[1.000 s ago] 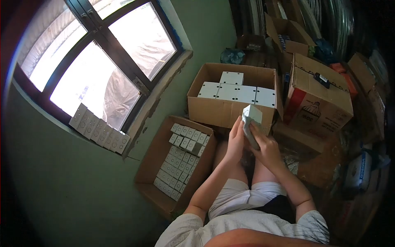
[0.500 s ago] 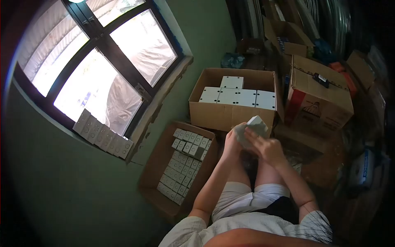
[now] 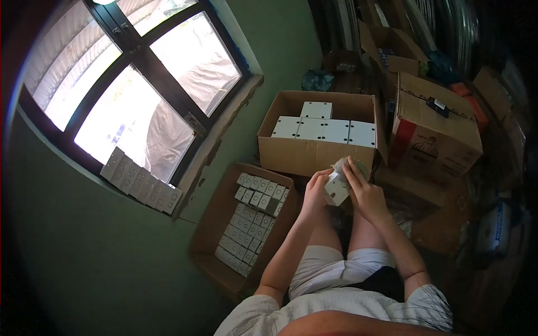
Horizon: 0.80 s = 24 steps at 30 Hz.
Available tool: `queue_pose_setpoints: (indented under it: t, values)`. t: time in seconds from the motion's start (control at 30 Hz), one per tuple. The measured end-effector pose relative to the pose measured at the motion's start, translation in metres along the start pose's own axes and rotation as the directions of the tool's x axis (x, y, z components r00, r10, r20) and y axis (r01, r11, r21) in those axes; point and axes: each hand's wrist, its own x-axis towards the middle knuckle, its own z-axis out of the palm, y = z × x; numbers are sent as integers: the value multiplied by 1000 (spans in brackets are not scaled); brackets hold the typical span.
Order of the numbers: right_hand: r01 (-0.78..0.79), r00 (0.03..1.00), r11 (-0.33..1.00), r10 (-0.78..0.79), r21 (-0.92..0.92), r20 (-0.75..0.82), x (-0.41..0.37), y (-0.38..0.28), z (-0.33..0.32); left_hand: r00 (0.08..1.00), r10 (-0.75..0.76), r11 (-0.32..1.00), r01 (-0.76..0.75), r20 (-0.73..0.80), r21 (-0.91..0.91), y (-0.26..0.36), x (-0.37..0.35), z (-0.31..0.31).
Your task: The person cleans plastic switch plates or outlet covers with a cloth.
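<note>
Above my lap, a small white box point(image 3: 337, 192) with dark corner holes is tilted between my hands. My left hand point(image 3: 315, 194) is closed around its left side. Across its upper right side lie the straight, pressed-together fingers of my right hand point(image 3: 365, 196), with a crumpled grey cloth point(image 3: 339, 166) showing beneath them. Just beyond is a cardboard carton point(image 3: 314, 154) holding several similar white boxes point(image 3: 314, 129). To my left, a lower carton point(image 3: 208, 242) holds rows of small white units point(image 3: 246, 227) with round marks.
Several white units point(image 3: 140, 182) lean in a row on the sill under the bright window point(image 3: 134, 120). At right is a closed carton point(image 3: 437, 134) with a dark device point(image 3: 437, 107) on top. Farther back are an open carton point(image 3: 400, 64) and a blue plastic bag point(image 3: 317, 81).
The white box has turned so that its holed face shows toward me. My right fingers have moved from across its top to its upper right side and are straighter.
</note>
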Motion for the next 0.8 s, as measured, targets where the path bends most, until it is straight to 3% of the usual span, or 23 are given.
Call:
queue_pose_setpoints:
  t: [0.07, 0.17, 0.33, 0.4, 0.43, 0.47, 0.5, 0.53, 0.57, 0.63, 0.7, 0.73, 0.8]
  values:
    - [31, 999, 998, -31, -50, 16, -4, -8, -3, 1000, -4, 1000, 3, 16, 12, -2, 0, 2]
    - [281, 960, 956, -278, -83, 45, -11, -29, -16, 999, 40, 998, -38, 36, -54, 1, 3, 1]
    - [118, 991, 980, -105, -158, 84, -1, -11, -5, 998, -38, 999, 36, -54, -22, 7, 1, -6]
    - [117, 993, 989, -114, -93, 31, 0, -15, -4, 996, 54, 981, -66, -71, -181, -3, 4, -6]
    - [196, 980, 980, -195, -21, 27, -7, -11, 26, 988, 108, 985, -121, -108, -123, -8, 6, -8]
    - [257, 961, 966, -257, 8, 99, -4, -22, 18, 988, 50, 979, -77, -144, -187, -5, 4, -1]
    - [319, 946, 947, -321, 43, 49, -4, -25, 17, 993, -10, 945, 48, 118, -323, -14, 21, -19]
    - [309, 945, 950, -312, 49, 100, 1, -25, 10, 996, -73, 934, 87, 54, -348, -17, 27, -18]
    - [291, 952, 956, -292, 24, 92, 6, -20, 0, 991, 13, 915, 43, 136, -402, -20, 27, -19]
    - [259, 961, 965, -255, -30, 102, 13, -5, -6, 999, -39, 943, 45, 24, -331, -10, 20, -3]
    - [34, 999, 996, -34, -84, 1, 14, 5, 0, 999, -24, 969, 16, -32, -246, 6, 2, 18]
    - [34, 999, 995, -32, -97, 23, 14, 3, -2, 999, -12, 978, 4, -36, -210, 2, 2, 18]
    - [136, 988, 990, -133, -35, 72, 3, -14, -8, 999, 30, 947, -42, -45, -317, -7, 7, 15]
